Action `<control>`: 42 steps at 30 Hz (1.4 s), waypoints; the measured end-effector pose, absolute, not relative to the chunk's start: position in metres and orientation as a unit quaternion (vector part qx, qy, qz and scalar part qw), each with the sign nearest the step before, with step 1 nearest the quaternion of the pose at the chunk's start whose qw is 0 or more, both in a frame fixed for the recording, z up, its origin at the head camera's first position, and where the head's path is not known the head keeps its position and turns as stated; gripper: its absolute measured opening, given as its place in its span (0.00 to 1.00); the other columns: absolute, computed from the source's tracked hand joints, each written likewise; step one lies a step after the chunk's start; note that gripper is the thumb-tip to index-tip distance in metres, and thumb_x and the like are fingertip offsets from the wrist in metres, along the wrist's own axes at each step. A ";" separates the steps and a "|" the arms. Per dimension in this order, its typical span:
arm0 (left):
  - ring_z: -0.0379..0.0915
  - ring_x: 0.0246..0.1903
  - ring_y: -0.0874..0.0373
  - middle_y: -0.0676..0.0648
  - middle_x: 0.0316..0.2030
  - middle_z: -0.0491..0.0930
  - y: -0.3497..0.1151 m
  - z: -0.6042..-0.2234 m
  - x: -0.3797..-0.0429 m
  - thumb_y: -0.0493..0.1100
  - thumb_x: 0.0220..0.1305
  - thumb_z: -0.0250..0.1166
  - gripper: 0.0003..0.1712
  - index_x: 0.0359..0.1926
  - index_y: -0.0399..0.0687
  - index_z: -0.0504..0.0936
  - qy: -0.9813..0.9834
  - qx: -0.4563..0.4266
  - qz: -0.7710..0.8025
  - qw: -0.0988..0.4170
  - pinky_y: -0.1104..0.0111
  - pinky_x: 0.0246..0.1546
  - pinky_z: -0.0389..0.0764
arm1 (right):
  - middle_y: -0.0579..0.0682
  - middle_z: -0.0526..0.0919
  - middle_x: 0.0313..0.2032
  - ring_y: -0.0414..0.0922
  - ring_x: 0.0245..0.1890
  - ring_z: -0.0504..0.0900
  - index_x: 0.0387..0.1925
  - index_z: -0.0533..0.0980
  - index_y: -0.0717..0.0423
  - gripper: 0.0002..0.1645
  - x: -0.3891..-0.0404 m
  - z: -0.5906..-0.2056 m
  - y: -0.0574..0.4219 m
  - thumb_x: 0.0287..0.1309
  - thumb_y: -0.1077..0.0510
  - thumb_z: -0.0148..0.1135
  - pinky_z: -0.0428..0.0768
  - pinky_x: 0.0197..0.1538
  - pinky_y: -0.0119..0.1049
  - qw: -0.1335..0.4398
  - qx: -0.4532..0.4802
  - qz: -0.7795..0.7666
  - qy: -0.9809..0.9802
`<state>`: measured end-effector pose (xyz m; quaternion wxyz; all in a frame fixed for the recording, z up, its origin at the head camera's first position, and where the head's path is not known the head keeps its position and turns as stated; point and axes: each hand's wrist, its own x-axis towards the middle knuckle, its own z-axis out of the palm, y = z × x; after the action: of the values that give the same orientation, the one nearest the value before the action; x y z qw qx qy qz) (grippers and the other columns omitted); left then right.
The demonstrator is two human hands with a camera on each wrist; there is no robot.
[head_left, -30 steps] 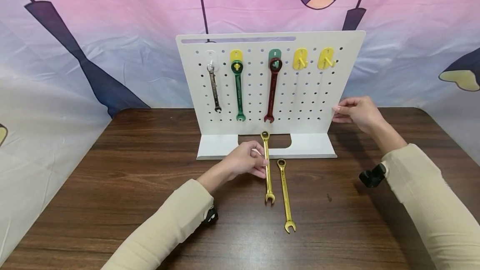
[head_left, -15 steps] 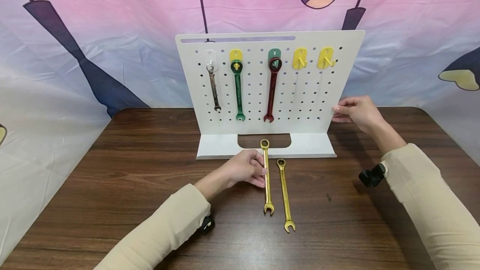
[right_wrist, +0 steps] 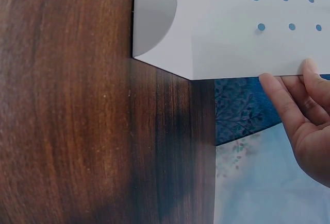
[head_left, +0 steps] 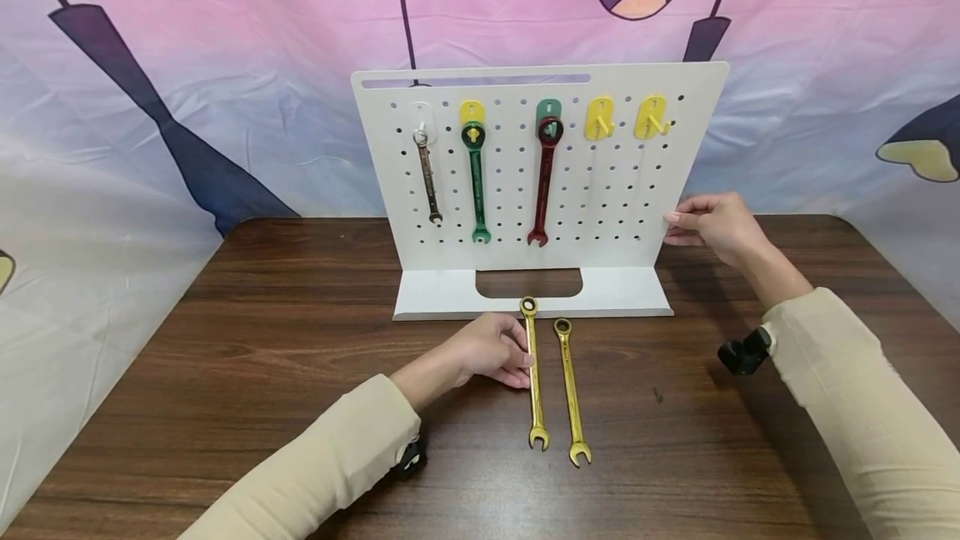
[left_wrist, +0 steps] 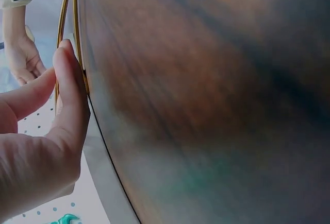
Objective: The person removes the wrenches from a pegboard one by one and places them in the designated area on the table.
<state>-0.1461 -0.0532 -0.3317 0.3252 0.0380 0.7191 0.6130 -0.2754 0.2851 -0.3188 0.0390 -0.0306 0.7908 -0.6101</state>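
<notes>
Between thumb and fingers, my left hand pinches a gold ratchet combination wrench by its handle, in front of the white pegboard. The wrench's ring end points at the board and its open end toward me. Just to its right, a second gold wrench lies on the table, nearly parallel. My right hand holds the pegboard's right edge; in the right wrist view its thumb overlaps the board. On the board hang a small silver wrench, a green wrench and a dark red wrench.
Two yellow hooks at the board's upper right carry nothing. The board's white base, with a cutout in its middle, stands on the dark wooden table. A patterned cloth hangs behind the table.
My left hand has drawn the gold wrench back from the board's base toward me, beside the second wrench. The right hand has stayed at the board's edge.
</notes>
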 end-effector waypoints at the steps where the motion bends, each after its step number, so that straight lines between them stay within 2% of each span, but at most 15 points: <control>1: 0.75 0.17 0.56 0.42 0.19 0.75 -0.053 -0.332 -0.146 0.22 0.57 0.56 0.07 0.32 0.32 0.67 0.720 0.038 0.611 0.326 0.66 0.26 0.84 | 0.57 0.77 0.36 0.48 0.33 0.83 0.36 0.76 0.73 0.14 -0.272 -0.315 0.283 0.56 0.61 0.61 0.83 0.41 0.43 0.039 -0.033 -0.607 0.793; 4: 0.75 0.17 0.57 0.42 0.18 0.75 -0.052 -0.332 -0.145 0.22 0.56 0.56 0.07 0.31 0.32 0.67 0.722 0.037 0.607 0.329 0.66 0.26 0.84 | 0.57 0.77 0.36 0.49 0.33 0.83 0.32 0.78 0.70 0.13 -0.277 -0.319 0.287 0.54 0.60 0.63 0.83 0.40 0.42 0.045 -0.040 -0.622 0.781; 10: 0.75 0.17 0.56 0.42 0.18 0.74 -0.052 -0.332 -0.143 0.22 0.56 0.57 0.07 0.31 0.32 0.68 0.735 0.032 0.588 0.336 0.66 0.25 0.84 | 0.52 0.76 0.32 0.44 0.30 0.83 0.33 0.76 0.71 0.11 -0.254 -0.298 0.268 0.58 0.62 0.59 0.83 0.41 0.41 0.018 -0.032 -0.588 0.808; 14: 0.76 0.18 0.55 0.41 0.19 0.75 -0.052 -0.332 -0.142 0.22 0.56 0.57 0.08 0.29 0.33 0.68 0.739 0.019 0.581 0.340 0.66 0.25 0.84 | 0.51 0.76 0.31 0.43 0.30 0.83 0.34 0.74 0.74 0.11 -0.249 -0.292 0.264 0.59 0.65 0.56 0.82 0.42 0.42 0.022 -0.024 -0.590 0.807; 19: 0.77 0.18 0.54 0.41 0.20 0.75 -0.052 -0.333 -0.140 0.22 0.56 0.57 0.09 0.27 0.34 0.67 0.739 0.009 0.579 0.345 0.65 0.26 0.84 | 0.51 0.76 0.31 0.43 0.30 0.83 0.35 0.74 0.75 0.11 -0.251 -0.294 0.265 0.60 0.66 0.55 0.82 0.44 0.44 0.025 -0.022 -0.587 0.809; 25: 0.77 0.17 0.54 0.40 0.18 0.74 -0.050 -0.333 -0.138 0.22 0.56 0.57 0.09 0.26 0.34 0.67 0.741 0.006 0.576 0.344 0.64 0.25 0.84 | 0.50 0.77 0.31 0.43 0.30 0.83 0.33 0.76 0.72 0.10 -0.250 -0.294 0.265 0.59 0.64 0.57 0.82 0.44 0.45 0.022 -0.025 -0.591 0.806; 34: 0.79 0.19 0.49 0.40 0.18 0.73 -0.051 -0.331 -0.136 0.22 0.56 0.57 0.07 0.29 0.32 0.67 0.744 -0.009 0.576 0.340 0.63 0.25 0.84 | 0.57 0.76 0.37 0.49 0.33 0.83 0.33 0.77 0.71 0.14 -0.270 -0.312 0.279 0.54 0.59 0.63 0.82 0.42 0.43 0.037 -0.024 -0.605 0.795; 42: 0.79 0.19 0.48 0.40 0.17 0.73 -0.050 -0.330 -0.136 0.22 0.56 0.57 0.08 0.29 0.32 0.67 0.751 -0.012 0.569 0.333 0.63 0.24 0.84 | 0.55 0.76 0.34 0.45 0.31 0.83 0.34 0.76 0.72 0.13 -0.255 -0.300 0.268 0.57 0.61 0.60 0.81 0.43 0.45 0.022 -0.027 -0.594 0.804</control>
<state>-0.1364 -0.0497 -0.3304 0.3335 -0.0120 0.7513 0.5694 -0.2555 0.2685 -0.2998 0.0223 -0.0269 0.8038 -0.5939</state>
